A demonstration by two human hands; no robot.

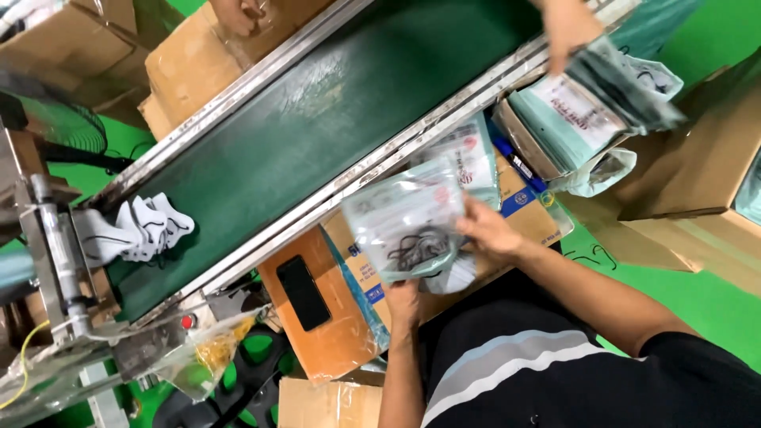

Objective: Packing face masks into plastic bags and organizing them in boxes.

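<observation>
- Two hands of ours meet on one clear pouch (406,226), which we hold tilted just off the near rail of the belt (333,119), above a cardboard box (519,208).
- Our left hand (404,301) comes up from below and pinches the pouch's bottom edge; its fingers are closed on the plastic.
- Our right hand (487,230) clamps the pouch's right edge, thumb in front, the other fingers behind and hidden.
- Through the plastic we see pale masks and a tangle of dark loops (416,247) low in the pouch.
- A second pouch (468,154) stands just behind the first, touching it or nearly so; we cannot tell which.
- A black phone (303,292) lies on an orange-brown envelope (325,333), just left of our left hand.
- On the belt, well apart from us at its far left, sits a small pile of white masks (143,228), beside the metal machine (51,261).
- At the top right, another person's hand (567,28) reaches down to a stack of filled pouches (626,79) that rests over an open box of packets (555,119).
- More cartons (198,67) stand beyond the belt's far rail.
</observation>
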